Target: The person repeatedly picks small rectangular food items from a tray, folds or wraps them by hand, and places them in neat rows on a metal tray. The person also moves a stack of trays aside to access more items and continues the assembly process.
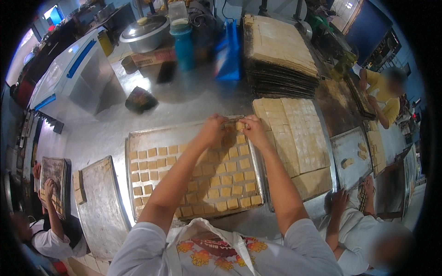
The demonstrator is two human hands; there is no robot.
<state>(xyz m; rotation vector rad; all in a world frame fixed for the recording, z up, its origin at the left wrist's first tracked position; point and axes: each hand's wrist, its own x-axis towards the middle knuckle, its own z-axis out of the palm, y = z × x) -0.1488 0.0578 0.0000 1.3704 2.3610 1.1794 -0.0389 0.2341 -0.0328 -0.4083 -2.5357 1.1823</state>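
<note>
A metal baking tray [165, 134] lies in front of me, with rows of small square dough pieces [221, 192] spaced over it. Both my arms reach across to its far right corner. There my right hand [253, 126] pinches one small dough square [240, 125] between thumb and fingers. Just left of it, my left hand [214, 129] has its fingers drawn together over the tray's far edge; what they hold is hidden. Right beside the tray lies a large dough sheet [299, 133] scored into squares, on another tray.
Behind the scored sheet rises a tall stack of trays [281, 69] topped with dough. A blue bag [229, 55], teal bottle [184, 48], lidded pot [145, 34] and clear plastic bin [78, 73] stand farther back. Co-workers handle trays at both sides; another tray [101, 207] lies left.
</note>
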